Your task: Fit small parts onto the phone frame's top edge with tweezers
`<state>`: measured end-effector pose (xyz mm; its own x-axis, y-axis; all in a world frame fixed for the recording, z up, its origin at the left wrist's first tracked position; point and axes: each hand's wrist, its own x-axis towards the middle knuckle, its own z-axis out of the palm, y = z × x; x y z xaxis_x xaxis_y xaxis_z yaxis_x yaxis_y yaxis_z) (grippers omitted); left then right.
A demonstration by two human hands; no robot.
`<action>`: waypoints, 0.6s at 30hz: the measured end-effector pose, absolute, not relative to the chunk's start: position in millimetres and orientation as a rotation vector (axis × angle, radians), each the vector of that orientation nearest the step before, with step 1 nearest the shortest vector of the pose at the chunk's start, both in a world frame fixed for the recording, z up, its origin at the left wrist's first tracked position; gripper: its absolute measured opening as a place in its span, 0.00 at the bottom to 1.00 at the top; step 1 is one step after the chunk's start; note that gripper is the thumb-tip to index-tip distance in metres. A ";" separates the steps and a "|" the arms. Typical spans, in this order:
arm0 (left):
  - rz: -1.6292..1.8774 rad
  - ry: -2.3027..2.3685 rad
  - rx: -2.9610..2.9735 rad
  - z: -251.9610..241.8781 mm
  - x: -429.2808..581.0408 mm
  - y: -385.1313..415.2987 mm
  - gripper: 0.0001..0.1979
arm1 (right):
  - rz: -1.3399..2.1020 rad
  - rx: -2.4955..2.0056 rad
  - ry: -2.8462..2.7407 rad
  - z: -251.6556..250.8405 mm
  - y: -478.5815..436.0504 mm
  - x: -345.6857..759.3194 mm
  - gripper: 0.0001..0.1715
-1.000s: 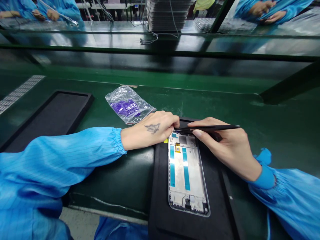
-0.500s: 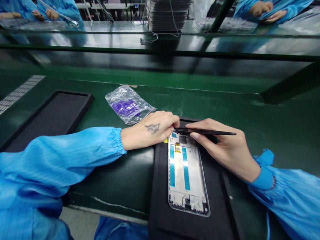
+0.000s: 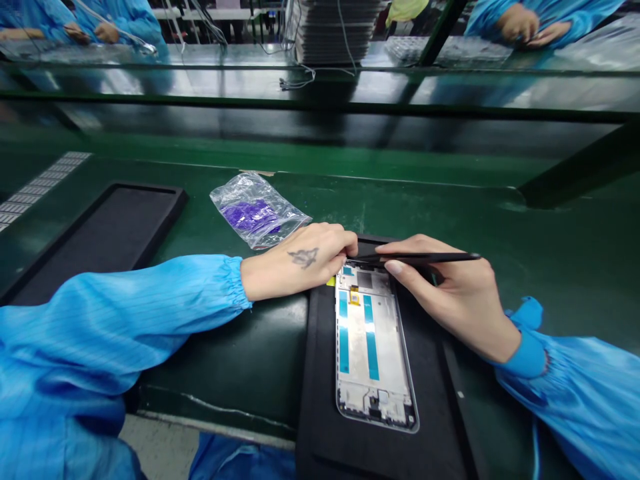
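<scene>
A phone frame (image 3: pixel 377 347) with two teal strips lies face down on a black tray (image 3: pixel 323 400). My right hand (image 3: pixel 445 293) pinches black tweezers (image 3: pixel 425 258), their tips pointing left at the frame's top end. At the frame's top left corner is my left hand (image 3: pixel 310 257), its fingers curled and pressed together; whatever they hold, if anything, is hidden. A bit of yellow (image 3: pixel 331 281) shows beside the frame, under that hand. Just behind my left hand, a clear plastic bag (image 3: pixel 260 210) contains small purple pieces.
Another black tray (image 3: pixel 100 233) rests on the green bench (image 3: pixel 450 193) at the left. A green post (image 3: pixel 580 167) stands at the right. Beyond the rail, co-workers' hands (image 3: pixel 533 27) and a tall stack (image 3: pixel 333 33) are visible.
My right hand and the tweezers have shifted slightly right, and the tweezers lie a little flatter. My left hand stays at the frame's corner. A yellow item has appeared in the far background.
</scene>
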<state>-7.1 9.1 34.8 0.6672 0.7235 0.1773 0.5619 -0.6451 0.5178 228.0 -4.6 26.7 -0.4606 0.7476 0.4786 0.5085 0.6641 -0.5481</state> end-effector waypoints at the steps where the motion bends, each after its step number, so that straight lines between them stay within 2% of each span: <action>1: 0.522 1.005 2.460 34.8 -7.0 9.3 0.10 | 0.429 -0.973 -2.152 26.5 -4.4 228.5 0.07; 18: 0.537 1.033 2.460 31.7 -5.7 9.0 0.09 | 0.430 -0.979 -2.179 26.7 -4.1 228.5 0.07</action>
